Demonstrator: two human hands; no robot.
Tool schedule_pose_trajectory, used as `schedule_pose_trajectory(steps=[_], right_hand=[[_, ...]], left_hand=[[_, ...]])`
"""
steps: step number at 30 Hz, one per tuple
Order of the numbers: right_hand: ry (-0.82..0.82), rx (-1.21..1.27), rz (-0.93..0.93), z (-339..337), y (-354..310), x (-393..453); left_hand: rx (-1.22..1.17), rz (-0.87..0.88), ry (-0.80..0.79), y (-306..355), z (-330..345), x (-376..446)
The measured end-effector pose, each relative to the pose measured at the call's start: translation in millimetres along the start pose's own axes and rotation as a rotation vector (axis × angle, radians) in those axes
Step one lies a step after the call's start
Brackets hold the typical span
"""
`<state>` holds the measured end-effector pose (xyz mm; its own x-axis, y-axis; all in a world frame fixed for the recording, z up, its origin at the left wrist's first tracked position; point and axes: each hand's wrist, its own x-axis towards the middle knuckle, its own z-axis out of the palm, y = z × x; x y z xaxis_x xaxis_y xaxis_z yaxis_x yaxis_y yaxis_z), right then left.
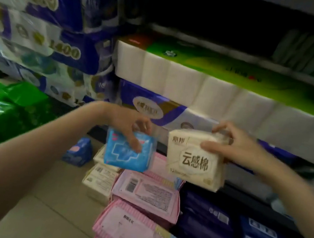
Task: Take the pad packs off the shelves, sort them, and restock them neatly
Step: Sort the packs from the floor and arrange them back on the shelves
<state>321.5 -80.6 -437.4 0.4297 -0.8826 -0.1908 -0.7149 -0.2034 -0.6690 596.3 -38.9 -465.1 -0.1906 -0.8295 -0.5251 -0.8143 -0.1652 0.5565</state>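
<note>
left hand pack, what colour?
Light blue with white markings, held by the left hand: pack, head view.

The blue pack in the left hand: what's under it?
Below the blue pack lie pink packs and cream packs, stacked on the floor. The pack hides the stacks' far ends.

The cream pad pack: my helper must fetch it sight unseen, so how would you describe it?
Find the pink pack stack on the floor. Just above it, the right hand grips the cream pad pack. Only it bears large dark characters; the left hand's pack is blue.
</note>
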Motion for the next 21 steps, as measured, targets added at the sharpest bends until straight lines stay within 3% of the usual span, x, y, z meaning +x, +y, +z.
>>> schedule_pose_trajectory(steps=[4,7,9,13,18,21], right_hand=[[-0.061,0.011,0.065,48,33,14],[-0.069,0.054,0.017,69,24,25],[-0.075,0.107,-0.037,80,10,33],[-0.108,0.180,-0.125,106,-20,52],[-0.261,0.301,-0.090,157,-51,63],[-0.358,0.057,-0.134,197,-64,68]], left_hand=[[0.062,-0.192,-0.025,-65,41,6],[-0.280,-0.255,0.054,-104,57,-8],[-0.378,-0.261,0.121,-118,60,-13],[-0.109,-0.276,0.196,-137,54,-17],[0.048,-0.395,0.124,-192,66,-39],[0.042,-0.457,0.086,-222,75,-55]])
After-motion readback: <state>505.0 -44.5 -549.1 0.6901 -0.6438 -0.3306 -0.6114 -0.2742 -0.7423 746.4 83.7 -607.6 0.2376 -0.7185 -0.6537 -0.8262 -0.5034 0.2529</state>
